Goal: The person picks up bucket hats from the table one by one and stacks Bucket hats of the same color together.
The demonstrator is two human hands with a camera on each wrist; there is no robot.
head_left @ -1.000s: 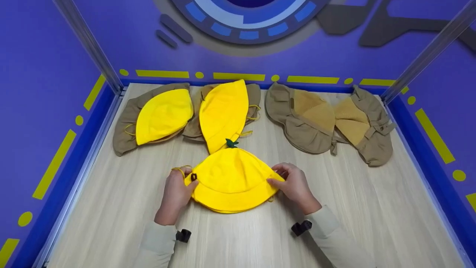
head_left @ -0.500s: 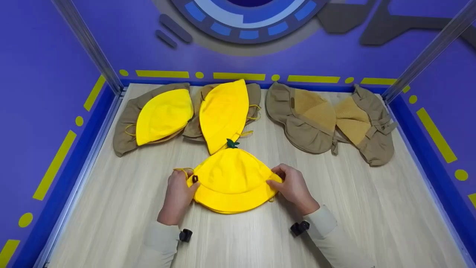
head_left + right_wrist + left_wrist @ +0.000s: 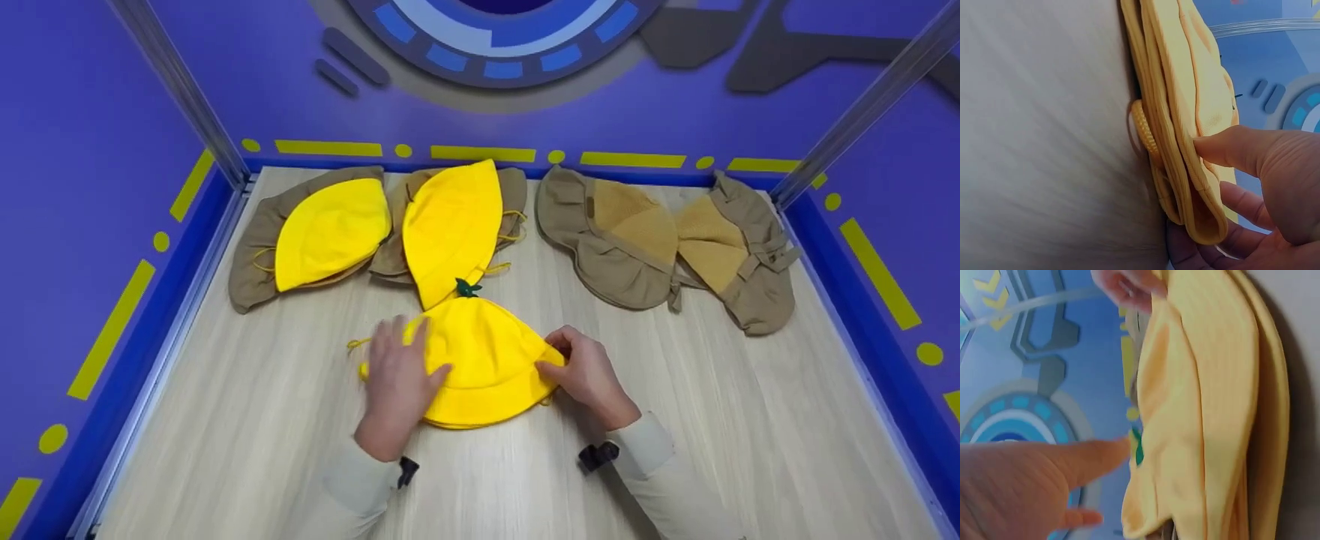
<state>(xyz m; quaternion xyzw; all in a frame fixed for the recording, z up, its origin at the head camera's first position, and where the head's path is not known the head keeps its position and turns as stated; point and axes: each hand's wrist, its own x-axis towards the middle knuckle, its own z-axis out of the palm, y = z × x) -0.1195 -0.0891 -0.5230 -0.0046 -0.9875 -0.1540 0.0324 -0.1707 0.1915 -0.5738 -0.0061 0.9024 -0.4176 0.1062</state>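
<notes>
A yellow bucket hat (image 3: 487, 352) with a green leaf tuft (image 3: 468, 288) on its crown lies flattened on the table between my hands. My left hand (image 3: 397, 375), slightly blurred, is over the hat's left side with its fingers spread and straight; whether it touches the cloth I cannot tell. In the left wrist view its thumb points toward the leaf tuft. My right hand (image 3: 592, 375) pinches the right end of the brim, thumb on top and fingers beneath. The right wrist view shows the folded brim layers and a yellow cord (image 3: 1144, 126) under them.
Behind lie two brown hats with yellow hats on top, one at left (image 3: 330, 236) and one at centre (image 3: 454, 225). Two brown-and-tan hats, one nearer the middle (image 3: 615, 236) and one at far right (image 3: 739, 255), lie at back right. Blue-purple walls (image 3: 480, 120) enclose the table.
My left hand has let go of the hat's left brim end and moved right and up over the hat, fingers spreading. My right hand keeps its pinch, nearly still.
</notes>
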